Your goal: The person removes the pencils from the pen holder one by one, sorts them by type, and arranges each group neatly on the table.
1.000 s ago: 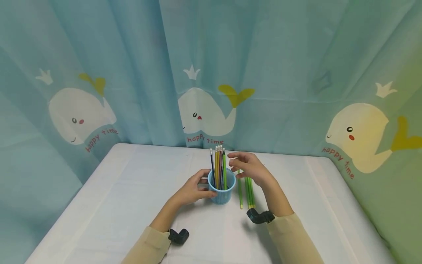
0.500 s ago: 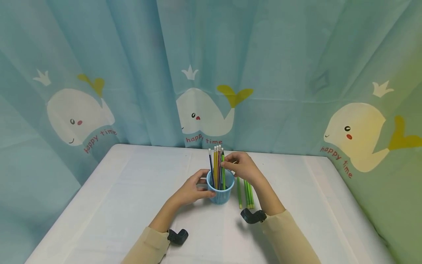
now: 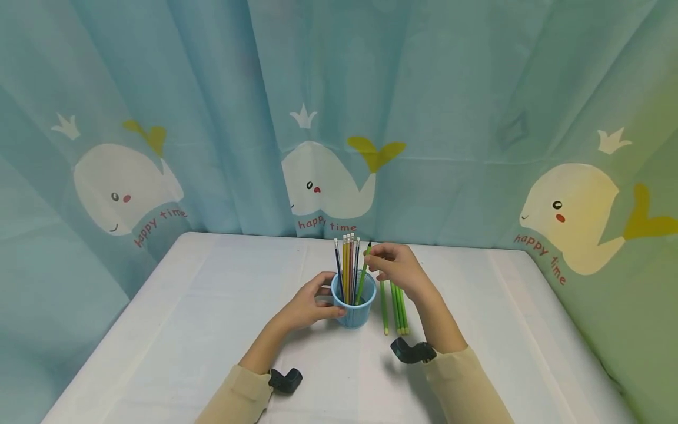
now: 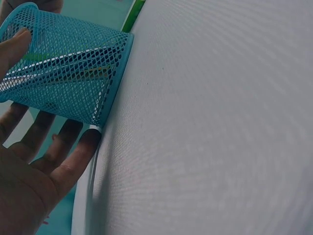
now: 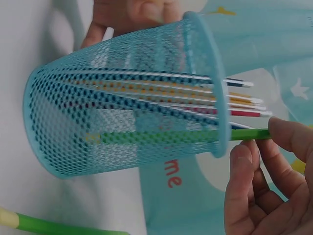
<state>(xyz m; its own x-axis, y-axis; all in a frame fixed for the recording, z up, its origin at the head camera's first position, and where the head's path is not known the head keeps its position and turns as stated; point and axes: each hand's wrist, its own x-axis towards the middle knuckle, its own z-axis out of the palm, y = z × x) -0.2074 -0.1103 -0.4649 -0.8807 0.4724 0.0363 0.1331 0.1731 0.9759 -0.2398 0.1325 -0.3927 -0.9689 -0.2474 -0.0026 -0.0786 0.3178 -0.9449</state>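
- Moved since the earlier frame: top of the green pencil [image 5: 248,133] had swung away from the other pencils [image 3: 348,259], to the R, along w/ the R hand [image 3: 398,269]; L hand [image 3: 306,303] & blue mesh cup [image 3: 355,318] stayed put.
- Curtain [image 3: 222,76]: blue-green, w/ whale prints & "happy time" lettering, hung beyond both grips.
- Table [image 3: 185,330]: white, lay under both grips.
- Sleeves [image 3: 233,396]: tan, ran back from the hands, out the bottom of the head view.
- L hand: held the cup's L side, thumb on near wall, fingers round far side; grip approx cup-wide.
- R hand: narrow pinch, thumb + fingertips on the green pencil, just above the rim.
- Blue mesh cup: stood upright w/in the L grip, below & L of the R grip.
- Other pencils: dk blue, yellow, reddish, w/ white tops; stood in cup, btwn the two grips.
- Loose green pencils [image 3: 399,315]: lay on table below R grip, one a bit apart.
- Green pencil: leaned in cup, dk point up past R fingertips, lower end near cup floor.
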